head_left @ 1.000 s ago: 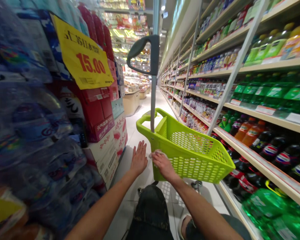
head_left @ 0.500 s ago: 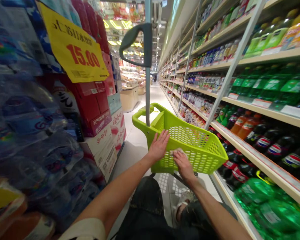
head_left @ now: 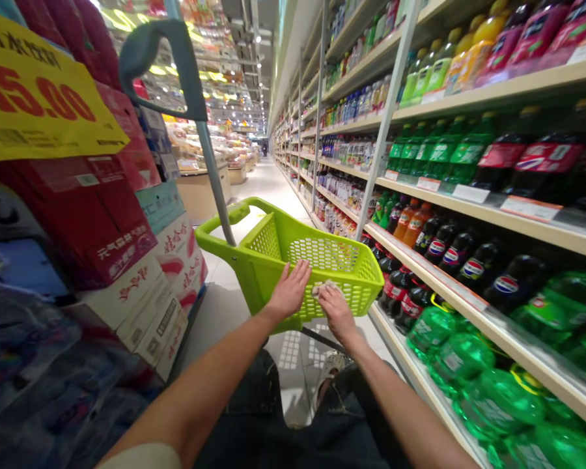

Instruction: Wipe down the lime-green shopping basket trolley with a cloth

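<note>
A supermarket aisle (head_left: pixel 261 185) — shelves (head_left: pixel 498 90) of bottled drinks (head_left: pixel 465 155), a yellow price sign (head_left: pixel 49 94), a shopping basket (head_left: pixel 261 270).

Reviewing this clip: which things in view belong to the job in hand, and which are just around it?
In the job:
- green basket cart
- crumpled whitish cloth, held against the cart's side by the right hand
- left hand, on the same side

Just around:
- yellow price sign
- stacked cartons
- large green bottles at lower right
</note>
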The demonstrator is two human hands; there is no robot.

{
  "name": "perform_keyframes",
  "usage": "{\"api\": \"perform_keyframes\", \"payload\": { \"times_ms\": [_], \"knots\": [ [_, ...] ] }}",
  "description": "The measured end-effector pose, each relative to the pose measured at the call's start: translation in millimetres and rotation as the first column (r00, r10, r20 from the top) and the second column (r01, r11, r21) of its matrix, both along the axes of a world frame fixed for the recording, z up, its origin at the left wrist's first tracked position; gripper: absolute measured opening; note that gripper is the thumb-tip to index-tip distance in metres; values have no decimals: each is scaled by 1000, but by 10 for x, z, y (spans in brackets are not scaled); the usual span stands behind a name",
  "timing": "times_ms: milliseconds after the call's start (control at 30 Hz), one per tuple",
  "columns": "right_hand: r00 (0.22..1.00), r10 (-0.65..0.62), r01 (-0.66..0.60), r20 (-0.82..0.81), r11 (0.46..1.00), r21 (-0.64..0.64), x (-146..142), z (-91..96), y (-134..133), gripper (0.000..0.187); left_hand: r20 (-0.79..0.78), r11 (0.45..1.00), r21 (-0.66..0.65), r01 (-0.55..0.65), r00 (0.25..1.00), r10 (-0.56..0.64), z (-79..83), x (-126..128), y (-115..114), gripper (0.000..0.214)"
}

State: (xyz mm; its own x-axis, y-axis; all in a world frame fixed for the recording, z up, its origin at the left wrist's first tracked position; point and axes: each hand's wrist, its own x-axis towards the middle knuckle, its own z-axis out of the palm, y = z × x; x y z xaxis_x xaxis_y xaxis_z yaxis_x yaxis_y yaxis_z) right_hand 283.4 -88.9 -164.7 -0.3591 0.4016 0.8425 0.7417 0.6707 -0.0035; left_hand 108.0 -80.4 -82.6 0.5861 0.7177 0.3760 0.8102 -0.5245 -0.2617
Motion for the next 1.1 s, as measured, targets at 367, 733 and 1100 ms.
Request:
{"api": "perform_keyframes", "payload": {
  "times_ms": [367, 733, 1100],
  "knots": [
    [996, -36, 40, 82, 998, -44, 489, -146, -67, 30, -61, 997, -60, 58, 996, -61, -135, 408, -24, 62],
    [991, -120, 125, 62, 988, -88, 757, -235, -123, 37, -44, 983, -111, 147, 987, -153, -172, 727, -70, 60],
    [958, -275, 271, -82, 961, -56, 1138, -323, -140, 37, -27, 979, -107, 173, 984, -177, -230, 807, -132, 61]
  ]
}}
